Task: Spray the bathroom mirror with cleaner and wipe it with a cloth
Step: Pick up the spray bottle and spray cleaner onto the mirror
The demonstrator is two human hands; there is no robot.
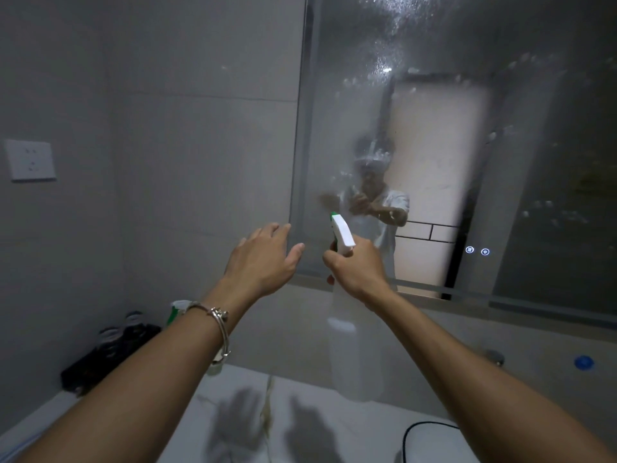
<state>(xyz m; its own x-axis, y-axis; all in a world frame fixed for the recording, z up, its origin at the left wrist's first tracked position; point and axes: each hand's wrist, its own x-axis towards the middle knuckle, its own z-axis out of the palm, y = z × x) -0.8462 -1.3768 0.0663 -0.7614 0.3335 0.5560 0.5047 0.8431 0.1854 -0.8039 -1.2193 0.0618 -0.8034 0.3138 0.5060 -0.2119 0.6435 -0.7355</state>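
Facing grey bathroom tiles and a droplet-beaded mirror [434,128]; gripping a translucent, green-tipped spray bottle [354,355] in the right hand [357,265]; holding the left hand [263,259] open, fingers spread, near the mirror's lower left corner.

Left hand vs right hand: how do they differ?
The left hand is open with fingers spread, holding nothing; the right hand grips the spray bottle. The left wrist wears a bracelet; the right wrist is bare. Both are raised toward the mirror.
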